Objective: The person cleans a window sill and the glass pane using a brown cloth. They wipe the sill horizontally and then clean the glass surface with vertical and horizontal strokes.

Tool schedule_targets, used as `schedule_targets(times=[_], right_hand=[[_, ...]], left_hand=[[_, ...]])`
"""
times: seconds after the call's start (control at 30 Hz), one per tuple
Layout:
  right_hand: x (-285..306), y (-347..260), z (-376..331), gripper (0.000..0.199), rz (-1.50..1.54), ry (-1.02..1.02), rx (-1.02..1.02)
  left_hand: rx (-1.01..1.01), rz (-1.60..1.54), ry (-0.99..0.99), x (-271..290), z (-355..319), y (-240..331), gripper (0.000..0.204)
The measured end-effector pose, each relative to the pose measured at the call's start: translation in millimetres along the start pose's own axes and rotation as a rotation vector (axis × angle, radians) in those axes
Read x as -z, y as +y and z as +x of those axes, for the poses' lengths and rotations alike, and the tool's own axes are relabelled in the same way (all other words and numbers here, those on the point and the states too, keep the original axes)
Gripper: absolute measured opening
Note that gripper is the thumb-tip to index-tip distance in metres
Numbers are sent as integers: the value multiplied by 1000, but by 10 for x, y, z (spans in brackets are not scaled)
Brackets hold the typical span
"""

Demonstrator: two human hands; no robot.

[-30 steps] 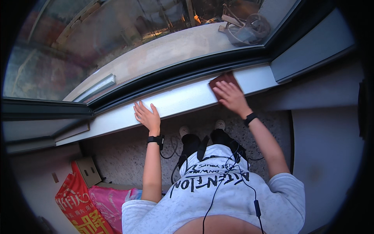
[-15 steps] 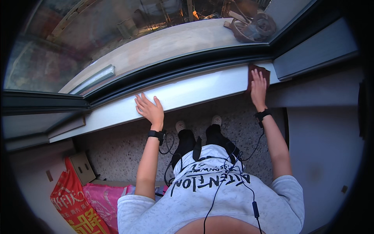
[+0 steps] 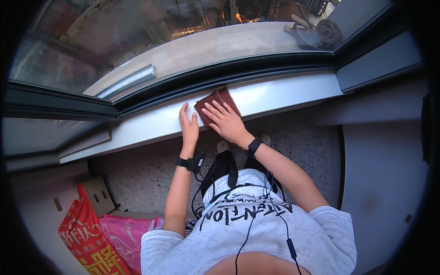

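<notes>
A folded dark red-brown cloth [image 3: 217,96] lies on the white window sill [image 3: 288,89], near its middle. My right hand [image 3: 228,123] rests flat on the cloth, fingers stretched out, pressing it to the sill. Just left of the cloth is my left hand [image 3: 189,130], turned on its side with thumb and fingers apart. It holds nothing and is at the sill's front edge; whether it touches the cloth is hard to tell.
Behind the sill runs a dark window frame [image 3: 229,68] with glass above it. Outside are a pale ledge [image 3: 220,46] and a coiled strap [image 3: 327,33]. Red [image 3: 91,233] and pink bags [image 3: 126,233] and a cardboard box [image 3: 99,197] stand at lower left. Thin cables hang over my shirt.
My right hand has slid the cloth from the sill's right end leftward to the middle. My left hand has turned from lying flat onto its side and shifted slightly right.
</notes>
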State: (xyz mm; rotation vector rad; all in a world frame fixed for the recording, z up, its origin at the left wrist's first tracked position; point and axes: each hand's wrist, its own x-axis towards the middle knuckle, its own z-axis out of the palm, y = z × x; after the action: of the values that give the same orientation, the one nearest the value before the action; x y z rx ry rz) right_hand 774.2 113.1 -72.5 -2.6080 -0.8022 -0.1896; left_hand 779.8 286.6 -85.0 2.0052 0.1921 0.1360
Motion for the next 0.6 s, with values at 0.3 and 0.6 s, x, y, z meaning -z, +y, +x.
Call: schedule_targets(times=[0.3,0.6], right_hand=[[669,1027,-823,51,-273,105,-485],[1249,2585,-1223,51,-616,38,-1098]], left_hand=[[-341,294,-61,334,227,-45,16],[-462,383,76,256,445,-179,4]])
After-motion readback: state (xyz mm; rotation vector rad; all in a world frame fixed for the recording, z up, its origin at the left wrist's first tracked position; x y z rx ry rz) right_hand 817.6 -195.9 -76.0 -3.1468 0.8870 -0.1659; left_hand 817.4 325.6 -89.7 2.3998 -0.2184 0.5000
